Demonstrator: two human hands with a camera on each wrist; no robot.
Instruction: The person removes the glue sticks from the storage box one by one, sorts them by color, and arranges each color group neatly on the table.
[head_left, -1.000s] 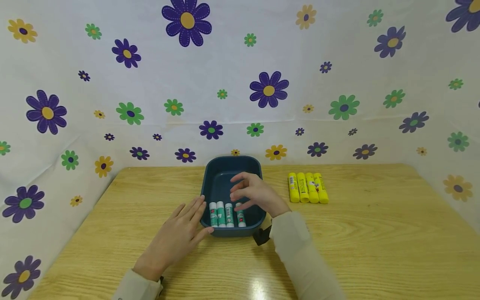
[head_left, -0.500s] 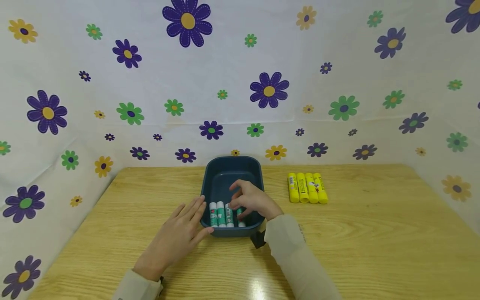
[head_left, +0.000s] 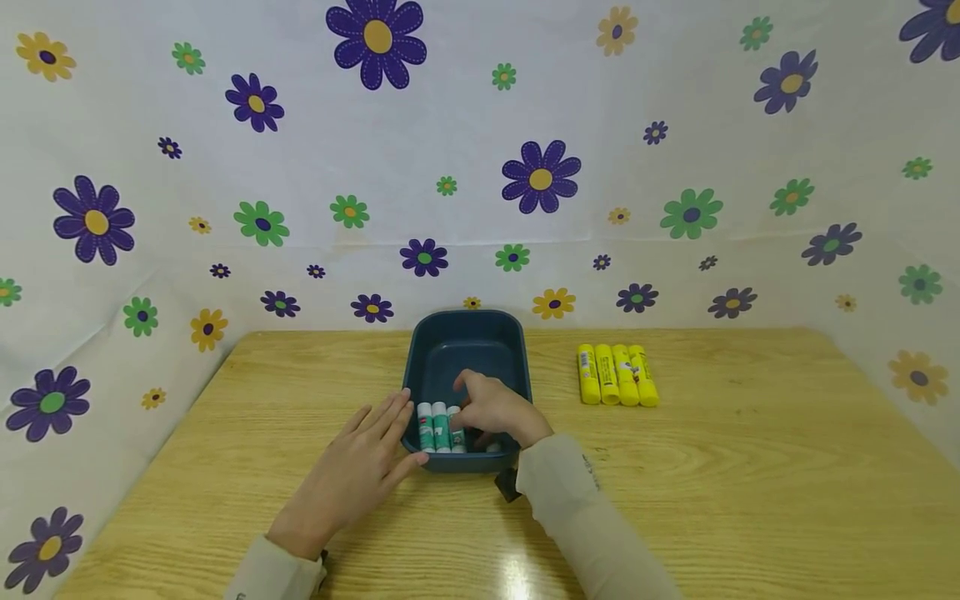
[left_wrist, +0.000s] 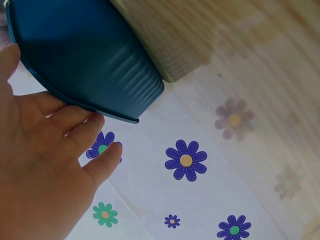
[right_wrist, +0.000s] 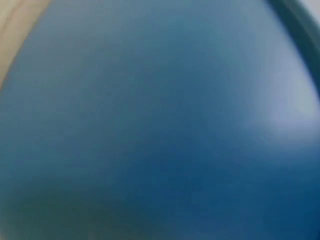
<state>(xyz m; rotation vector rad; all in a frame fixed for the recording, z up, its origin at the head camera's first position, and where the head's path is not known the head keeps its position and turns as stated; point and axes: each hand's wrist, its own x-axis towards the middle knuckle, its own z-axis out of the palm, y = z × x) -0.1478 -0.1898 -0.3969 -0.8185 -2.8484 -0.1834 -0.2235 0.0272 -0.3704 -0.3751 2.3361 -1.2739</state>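
A dark blue bin (head_left: 467, 463) stands on the table. In its near end several green glue sticks (head_left: 441, 429) with white ends lie side by side. My left hand (head_left: 352, 471) rests on the bin's left near corner with its fingers straight. The left wrist view shows this hand (left_wrist: 55, 150) touching the rim of the bin (left_wrist: 90, 60). My right hand (head_left: 498, 410) reaches inside over the rightmost sticks. Its thumb is near the third stick, and its lower fingers are hidden. Only the white end of the rightmost stick (head_left: 493, 447) shows. The bin's blue wall (right_wrist: 165, 100) fills the right wrist view, blurred.
Several yellow glue sticks (head_left: 618, 375) lie in a row on the wooden table (head_left: 750, 467), right of the bin. A white cloth with printed flowers (head_left: 480, 217) hangs behind the table and along its sides.
My right hand has lowered into the bin and now covers most of the rightmost green glue stick, whose end has shifted a little right. My left hand has stayed in place.
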